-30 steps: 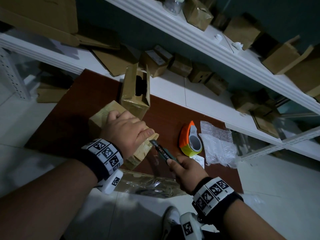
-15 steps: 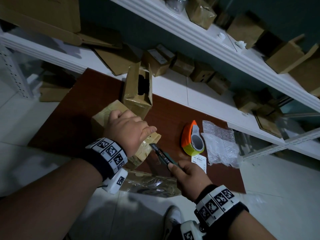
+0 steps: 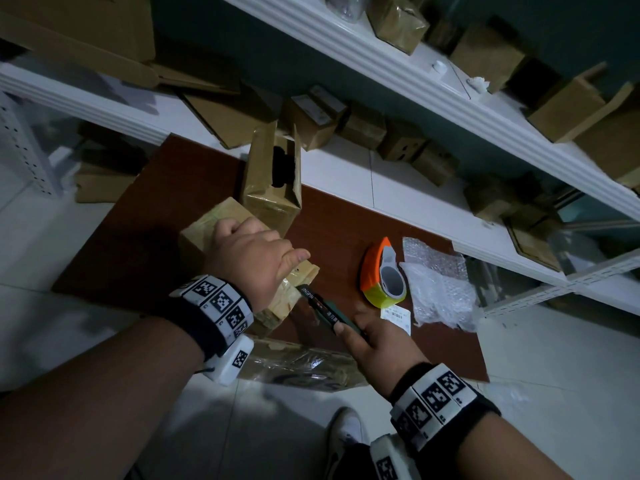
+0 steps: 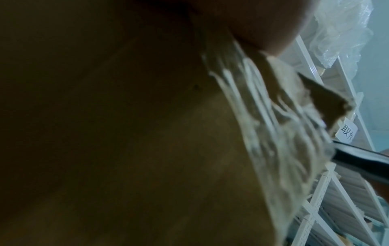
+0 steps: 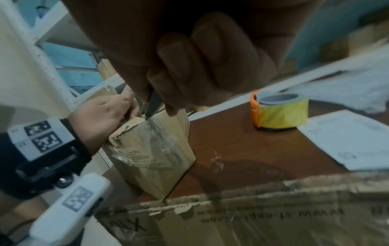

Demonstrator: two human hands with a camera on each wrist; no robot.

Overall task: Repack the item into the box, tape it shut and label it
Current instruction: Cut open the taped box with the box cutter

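Note:
A small taped cardboard box lies on the dark red table. My left hand grips it from above, fingers curled over its far edge, thumb lying along the top. My right hand holds a dark utility knife, and its tip touches the crumpled clear tape at the box's near end. In the left wrist view the wrinkled tape and the knife show beside the dark box side. In the right wrist view my fingers are curled round the knife handle.
An open box stands behind the taped one. An orange dispenser with yellow tape, bubble wrap and a white label lie to the right. A large worn carton sits at the table's near edge. Shelves behind hold several boxes.
Almost nothing has moved. The knife tip stays at the box's taped end and the left hand keeps its hold. Only the head view has shifted a little.

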